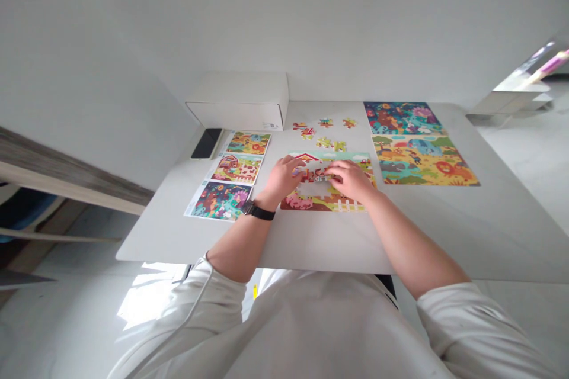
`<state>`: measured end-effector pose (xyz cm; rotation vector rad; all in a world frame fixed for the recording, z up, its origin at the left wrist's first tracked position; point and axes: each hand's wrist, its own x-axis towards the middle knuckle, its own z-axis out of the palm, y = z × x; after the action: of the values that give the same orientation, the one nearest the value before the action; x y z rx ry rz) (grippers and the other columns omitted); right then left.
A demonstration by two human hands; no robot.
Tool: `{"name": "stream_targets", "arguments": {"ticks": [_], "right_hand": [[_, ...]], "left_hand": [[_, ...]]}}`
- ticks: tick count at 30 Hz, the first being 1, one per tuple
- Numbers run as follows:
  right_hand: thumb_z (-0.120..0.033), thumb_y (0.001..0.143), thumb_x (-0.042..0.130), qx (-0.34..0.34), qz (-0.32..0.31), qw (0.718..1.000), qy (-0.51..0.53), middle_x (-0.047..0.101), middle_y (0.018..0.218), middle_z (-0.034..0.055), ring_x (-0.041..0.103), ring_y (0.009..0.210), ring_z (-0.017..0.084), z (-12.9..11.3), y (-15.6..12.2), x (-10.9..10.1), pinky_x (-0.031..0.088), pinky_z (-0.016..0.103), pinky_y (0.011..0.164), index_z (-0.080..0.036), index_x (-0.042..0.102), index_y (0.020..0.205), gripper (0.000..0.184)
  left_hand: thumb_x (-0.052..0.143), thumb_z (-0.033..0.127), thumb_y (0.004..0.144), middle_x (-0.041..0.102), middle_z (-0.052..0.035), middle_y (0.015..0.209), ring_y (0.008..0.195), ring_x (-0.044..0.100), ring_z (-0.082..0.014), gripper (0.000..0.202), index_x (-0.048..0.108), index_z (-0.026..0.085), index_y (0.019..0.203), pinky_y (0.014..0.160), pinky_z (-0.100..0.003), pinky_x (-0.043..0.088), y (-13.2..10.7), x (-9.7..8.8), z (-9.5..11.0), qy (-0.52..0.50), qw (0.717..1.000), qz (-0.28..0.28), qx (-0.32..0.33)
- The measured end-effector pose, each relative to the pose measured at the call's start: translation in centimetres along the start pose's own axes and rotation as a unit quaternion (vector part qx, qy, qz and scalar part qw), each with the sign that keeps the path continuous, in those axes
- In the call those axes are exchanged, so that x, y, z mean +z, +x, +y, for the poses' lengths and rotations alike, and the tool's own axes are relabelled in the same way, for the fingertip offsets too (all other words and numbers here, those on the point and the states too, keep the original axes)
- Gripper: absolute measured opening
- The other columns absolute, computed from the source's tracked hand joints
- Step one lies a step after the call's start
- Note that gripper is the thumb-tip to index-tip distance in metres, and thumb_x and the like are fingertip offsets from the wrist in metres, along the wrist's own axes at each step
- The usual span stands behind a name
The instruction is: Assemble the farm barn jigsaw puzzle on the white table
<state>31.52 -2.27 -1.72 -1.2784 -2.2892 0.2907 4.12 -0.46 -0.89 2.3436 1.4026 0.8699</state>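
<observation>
A partly assembled farm jigsaw puzzle [311, 201] lies in the middle of the white table [311, 243]. My left hand [283, 177], with a black watch on its wrist, rests on the puzzle's left part with its fingers curled down onto the pieces. My right hand [351, 179] is beside it, fingers pinched on a small puzzle piece [323, 177] held at the puzzle's centre. A gap shows in the puzzle just below the hands. Several loose pieces [324, 142] lie behind the puzzle.
Two finished puzzles [415, 142] lie at the right. A reference sheet with three pictures [231, 174] lies at the left, a black phone [207, 143] beyond it. A white box [240, 100] stands at the back against the wall.
</observation>
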Motion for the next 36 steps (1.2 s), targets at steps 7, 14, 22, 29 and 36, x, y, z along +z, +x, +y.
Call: {"name": "stream_targets", "arguments": {"ticks": [7,14,22,29,36], "right_hand": [[-0.019,0.095,0.07,-0.017,-0.012,1.0,-0.001,0.077,0.123,0.0096,0.068,0.116,0.031,0.2,0.1,0.4,0.051,0.05,0.11,-0.028,0.084,0.116,0.027],[-0.02,0.094,0.071,-0.012,-0.026,0.999,-0.014,0.078,0.121,0.01,0.069,0.115,0.031,0.2,0.2,0.5,0.05,0.05,0.109,-0.027,0.084,0.114,0.025],[-0.023,0.095,0.069,-0.017,-0.04,0.999,-0.031,0.077,0.122,0.0102,0.067,0.117,0.032,0.5,0.0,0.8,0.049,0.051,0.111,-0.027,0.084,0.115,0.026],[-0.006,0.091,0.058,0.027,0.009,0.999,-0.022,0.077,0.119,0.0082,0.067,0.112,0.03,1.3,-0.2,0.1,0.054,0.048,0.106,-0.029,0.085,0.116,0.043],[-0.003,0.091,0.056,0.074,-0.032,0.997,-0.021,0.077,0.112,0.0053,0.071,0.1,0.025,0.9,-0.4,-0.4,0.058,0.037,0.089,-0.031,0.089,0.106,0.045]], "left_hand": [[0.067,0.013,0.092,0.076,-0.0095,0.116,0.118,0.068,-0.0282,0.024,0.081,0.024,0.108,0.11,-0.043,0.052,0.0,0.7,-0.5,0.001,0.998,-0.045,0.053],[0.067,0.017,0.094,0.075,-0.0063,0.116,0.115,0.067,-0.0264,0.027,0.085,0.03,0.109,0.11,-0.042,0.052,-0.1,0.8,-0.6,-0.005,0.995,-0.084,0.061],[0.069,0.023,0.097,0.073,-0.0073,0.122,0.119,0.065,-0.0292,0.027,0.087,0.034,0.113,0.112,-0.045,0.051,-0.1,1.0,-0.4,0.032,0.993,-0.101,0.061],[0.071,0.022,0.096,0.074,-0.0071,0.123,0.118,0.065,-0.0288,0.026,0.087,0.034,0.112,0.111,-0.046,0.051,-0.1,1.4,-0.6,0.022,0.992,-0.101,0.069],[0.069,0.026,0.098,0.074,-0.0081,0.123,0.117,0.064,-0.0291,0.026,0.086,0.034,0.115,0.111,-0.047,0.051,-0.2,1.2,-0.4,0.019,0.992,-0.104,0.068]]}}
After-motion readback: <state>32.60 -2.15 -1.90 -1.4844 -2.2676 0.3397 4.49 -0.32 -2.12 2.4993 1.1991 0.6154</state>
